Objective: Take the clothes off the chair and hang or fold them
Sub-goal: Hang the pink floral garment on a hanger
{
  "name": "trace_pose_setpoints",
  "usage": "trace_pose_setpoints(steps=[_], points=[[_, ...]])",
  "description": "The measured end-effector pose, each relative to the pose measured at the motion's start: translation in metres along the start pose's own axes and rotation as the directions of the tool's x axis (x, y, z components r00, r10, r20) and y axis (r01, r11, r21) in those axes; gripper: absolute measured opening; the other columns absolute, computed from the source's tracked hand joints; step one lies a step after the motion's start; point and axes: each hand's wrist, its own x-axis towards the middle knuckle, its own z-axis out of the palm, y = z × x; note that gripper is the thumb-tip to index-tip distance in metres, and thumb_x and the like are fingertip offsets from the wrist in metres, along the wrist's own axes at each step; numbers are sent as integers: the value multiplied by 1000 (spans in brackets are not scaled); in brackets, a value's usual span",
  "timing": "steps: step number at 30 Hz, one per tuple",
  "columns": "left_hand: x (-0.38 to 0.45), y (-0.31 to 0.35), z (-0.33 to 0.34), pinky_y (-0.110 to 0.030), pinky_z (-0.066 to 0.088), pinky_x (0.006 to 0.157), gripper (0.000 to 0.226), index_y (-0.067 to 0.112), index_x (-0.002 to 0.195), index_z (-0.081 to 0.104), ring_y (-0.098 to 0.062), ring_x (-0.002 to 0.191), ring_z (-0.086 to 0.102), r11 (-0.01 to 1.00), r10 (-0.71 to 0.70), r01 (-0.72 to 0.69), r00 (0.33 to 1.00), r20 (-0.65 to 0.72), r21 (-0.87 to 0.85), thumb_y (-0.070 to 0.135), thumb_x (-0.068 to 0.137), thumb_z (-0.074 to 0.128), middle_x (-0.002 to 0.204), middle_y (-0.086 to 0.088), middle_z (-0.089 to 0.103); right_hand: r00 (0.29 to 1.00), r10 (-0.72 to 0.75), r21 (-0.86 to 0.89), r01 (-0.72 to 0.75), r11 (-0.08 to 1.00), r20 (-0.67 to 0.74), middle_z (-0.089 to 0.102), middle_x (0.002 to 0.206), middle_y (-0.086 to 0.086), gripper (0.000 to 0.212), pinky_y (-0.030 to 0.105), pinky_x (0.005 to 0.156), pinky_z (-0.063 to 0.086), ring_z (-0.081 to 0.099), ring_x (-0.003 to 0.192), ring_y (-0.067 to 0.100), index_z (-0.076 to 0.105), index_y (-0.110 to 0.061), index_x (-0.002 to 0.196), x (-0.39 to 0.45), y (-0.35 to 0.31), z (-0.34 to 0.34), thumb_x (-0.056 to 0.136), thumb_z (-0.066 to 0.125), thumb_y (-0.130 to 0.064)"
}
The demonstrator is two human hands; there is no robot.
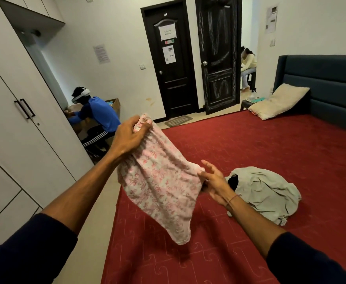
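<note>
Pink floral cloth [157, 181] is hanging in the air over the red bed [270, 150], my left hand [130, 136] bunching its top edge. Right hand [214, 182], fingers spread, touches its side (grey garment [270, 193] heaped just behind).

Just one camera here, strapped to my head, wide-angle, looking forward and down over the red bed [250, 150] from its foot-side corner, tilted enough that the wardrobe [14, 119] leans in on the left and the dark doors [190, 58] sit at the top middle. It's close to my own arms, so my left hand [130, 136] and right hand [215, 181] with the pink floral cloth [157, 185] fill the centre, while the headboard [321, 83] on the right and the doors look well off. No second view, so nothing overlaps.
</note>
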Motion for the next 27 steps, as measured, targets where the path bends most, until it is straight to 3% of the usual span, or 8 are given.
trace_pose_setpoints(steps=[2, 6, 8, 12, 16, 20, 24, 27], points=[[-15, -24, 1, -27, 43, 64, 26, 26, 86, 59, -6, 73, 58, 995, -96, 95, 995, -10, -40, 49, 97, 55, 83, 10, 61, 1000, 20, -80, -21, 997, -6, 65, 125, 13, 45, 38, 67, 60, 69, 95, 24, 63, -15, 126, -3, -11, -17, 87, 68, 6], [-58, -83, 22, -41, 54, 78, 28, 21, 101, 68, -23, 89, 68, 940, -310, 310, 950, 19, -145, 47, 96, 59, 95, 0, 71, 999, -33, -425, 14, 905, -38, 74, 92, 8, 25, 23, 59, 56, 70, 79, 17, 72, -5, 104, -16, -25, -45, 81, 79, -4], [-84, -103, 39, -41, 55, 78, 28, 22, 98, 70, -23, 89, 69, 898, -389, 393, 919, 62, -197, 48, 96, 59, 93, 1, 73, 993, -114, -639, 74, 766, -23, 73, 79, 3, 18, 16, 54, 49, 67, 67, 5, 75, -5, 95, -17, -25, -57, 82, 81, -16], [-131, -143, 71, -42, 55, 70, 40, 15, 87, 70, -22, 78, 70, 847, -479, 496, 868, 130, -193, 52, 95, 58, 82, -2, 74, 972, -228, -887, 153, 436, 56, 72, 71, -5, 21, 29, 59, 48, 62, 65, 8, 74, -22, 72, -6, -20, -78, 76, 85, -38], [-171, -184, 104, -36, 48, 67, 46, 3, 86, 66, -17, 73, 60, 761, -571, 604, 797, 196, -236, 46, 98, 57, 86, -18, 71, 980, -164, -966, 150, 212, 116, 71, 63, 1, 35, 28, 53, 46, 61, 57, 12, 72, -15, 61, 20, -15, -78, 73, 86, -46], [-198, -243, 149, -32, 44, 68, 38, 9, 82, 67, -16, 72, 59, 641, -696, 730, 683, 220, -237, 42, 99, 57, 76, -3, 67, 986, -58, -983, 163, 87, 158, 56, 49, -3, 42, 15, 43, 32, 46, 47, 8, 60, -16, 53, 78, 26, -71, 76, 84, -42], [-245, -342, 221, -28, 36, 59, 37, 9, 78, 65, -12, 65, 49, 573, -775, 803, 595, 212, -163, 39, 99, 57, 65, 10, 55, 989, -10, -988, 150, 48, 150, 43, 40, -10, 51, 14, 40, 27, 37, 39, 0, 51, -17, 47, 161, 142, -91, 80, 80, -42], [-289, -413, 266, -28, 42, 61, 34, 15, 87, 67, -15, 71, 58, 543, -807, 835, 547, 222, -84, 43, 100, 54, 76, 5, 64, 997, 0, -994, 74, 76, 74, 53, 49, -16, 37, 11, 45, 38, 52, 47, -2, 64, -12, 61, 211, 252, -117, 86, 74, -37]])
